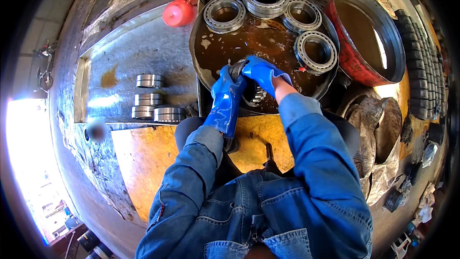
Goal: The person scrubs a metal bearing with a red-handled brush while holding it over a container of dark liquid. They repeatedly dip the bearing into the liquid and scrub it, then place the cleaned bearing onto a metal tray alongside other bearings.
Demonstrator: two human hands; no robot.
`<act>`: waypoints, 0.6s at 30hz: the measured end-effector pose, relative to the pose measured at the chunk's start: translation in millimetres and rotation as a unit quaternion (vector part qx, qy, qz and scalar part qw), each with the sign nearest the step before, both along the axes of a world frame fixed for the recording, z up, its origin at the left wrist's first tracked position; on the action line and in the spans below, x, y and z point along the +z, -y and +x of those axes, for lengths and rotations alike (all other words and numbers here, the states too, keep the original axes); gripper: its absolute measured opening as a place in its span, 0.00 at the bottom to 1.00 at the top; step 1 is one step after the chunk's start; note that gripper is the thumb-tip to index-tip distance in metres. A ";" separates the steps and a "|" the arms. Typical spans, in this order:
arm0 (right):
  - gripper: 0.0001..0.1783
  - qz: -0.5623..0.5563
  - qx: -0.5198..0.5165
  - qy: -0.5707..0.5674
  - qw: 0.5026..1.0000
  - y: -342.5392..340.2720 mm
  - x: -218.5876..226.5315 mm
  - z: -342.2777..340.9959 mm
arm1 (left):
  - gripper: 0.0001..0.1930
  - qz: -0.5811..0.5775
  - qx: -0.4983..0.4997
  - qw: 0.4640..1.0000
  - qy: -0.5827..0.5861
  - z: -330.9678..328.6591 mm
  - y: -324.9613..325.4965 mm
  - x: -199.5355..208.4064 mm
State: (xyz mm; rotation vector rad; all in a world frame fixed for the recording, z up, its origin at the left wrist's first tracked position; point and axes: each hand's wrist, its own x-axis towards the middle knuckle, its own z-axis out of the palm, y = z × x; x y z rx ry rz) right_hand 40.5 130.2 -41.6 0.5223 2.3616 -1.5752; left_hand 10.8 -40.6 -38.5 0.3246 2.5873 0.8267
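Observation:
Over a wide round pan (192, 50) of brown, oily liquid, both my hands wear long blue rubber gloves. My left hand (227, 88) is closed around a dark, curved object (235, 70), whose kind I cannot make out. From the other side, the fingers of my right hand (261, 69) close on the same piece. Under my hands a roller bearing (258, 98) sits at the pan's near edge, partly covered by the gloves. Several large bearings line the pan's far and right side, among them a stacked one (266, 11) and one at the right (316, 52).
Left of the pan is a metal tray (167, 57) with several shiny bearing rings (148, 100) and a red plastic scoop (178, 13). A red drum (342, 43) holding brown liquid stands at the right, beside stacked black parts (416, 67). Yellow board (143, 158) lies beneath me.

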 end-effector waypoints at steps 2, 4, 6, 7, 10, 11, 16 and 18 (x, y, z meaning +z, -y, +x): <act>0.20 -0.063 -0.067 -0.013 0.996 7.9 -12.0 0.1 | 0.39 -0.007 -0.007 1.000 -0.015 1.4 -1.0 0.6; 0.34 0.019 -0.132 0.051 0.990 13.6 -23.9 1.0 | 0.38 -0.009 -0.024 0.999 -0.036 2.6 3.4 -7.2; 0.43 0.051 -0.255 0.058 0.964 45.9 -13.9 37.1 | 0.38 -0.017 -0.020 0.999 -0.025 2.5 6.6 -8.3; 0.53 0.078 -0.239 0.025 0.968 50.7 -24.1 53.6 | 0.38 -0.023 -0.013 1.000 -0.004 3.2 2.1 2.7; 0.53 0.127 -0.134 0.183 0.966 48.9 25.9 59.2 | 0.38 -0.014 0.013 1.000 0.008 4.8 7.4 14.1; 0.46 0.122 -0.144 0.145 0.971 42.1 34.1 46.0 | 0.38 -0.004 0.014 1.000 0.005 6.6 6.3 15.9; 0.28 0.017 -0.002 0.057 0.998 -8.4 -15.6 -6.8 | 0.44 -0.013 -0.011 1.000 0.015 -0.1 -4.7 5.6; 0.28 0.003 -0.031 0.079 0.996 -0.2 -24.1 -10.0 | 0.44 -0.015 -0.014 1.000 0.006 0.1 -2.3 5.6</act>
